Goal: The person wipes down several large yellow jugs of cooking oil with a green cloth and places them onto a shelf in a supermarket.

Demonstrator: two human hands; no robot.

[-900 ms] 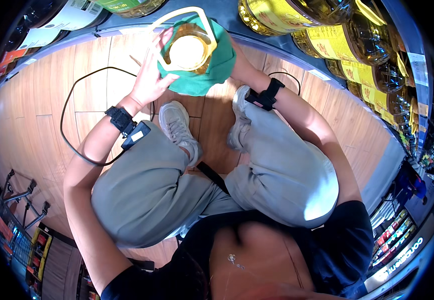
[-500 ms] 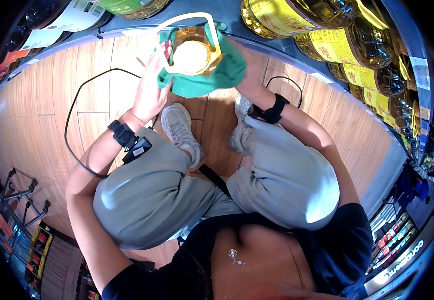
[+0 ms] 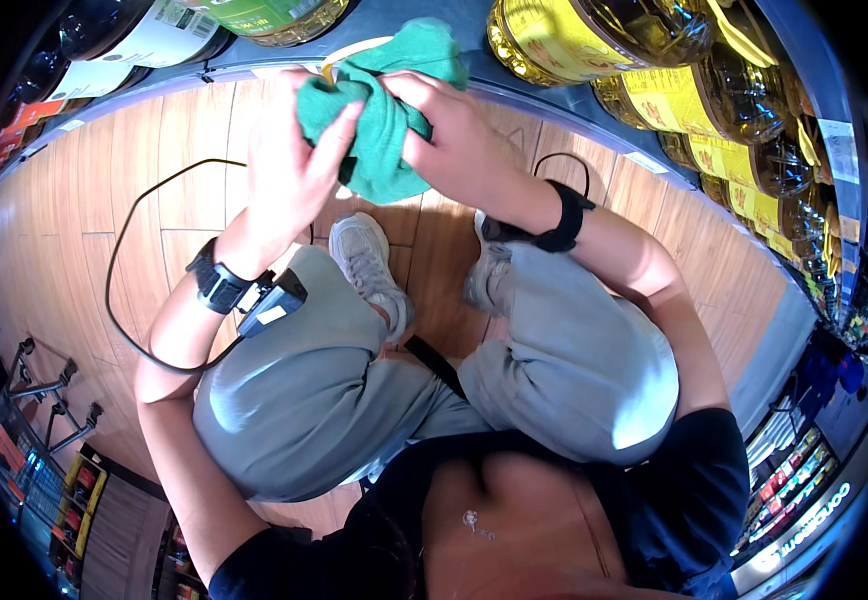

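Note:
A bunched green cloth [image 3: 379,145] is between my two hands, in front of the low shelf. My left hand [image 3: 294,165] closes on its left side, thumb pressed against the folds. From the right, my right hand [image 3: 454,140] grips the cloth with curled fingers. A curved strip of a pale yellow bottle handle [image 3: 356,48] shows behind the cloth. The rest of that bottle is hidden by the cloth and hands.
Large yellow-labelled oil bottles [image 3: 669,105] line the shelf [image 3: 514,95] at the right. More bottles with white labels [image 3: 169,38] and a green-labelled bottle [image 3: 279,15] stand at the upper left. A black cable [image 3: 114,250] loops beside my left arm. My shoes [image 3: 369,255] rest on the wood-look floor.
The cloth has moved from around the bottle's back and sides to over it, covering its amber body. My right hand has come round to the front of the cloth, nearer my left hand.

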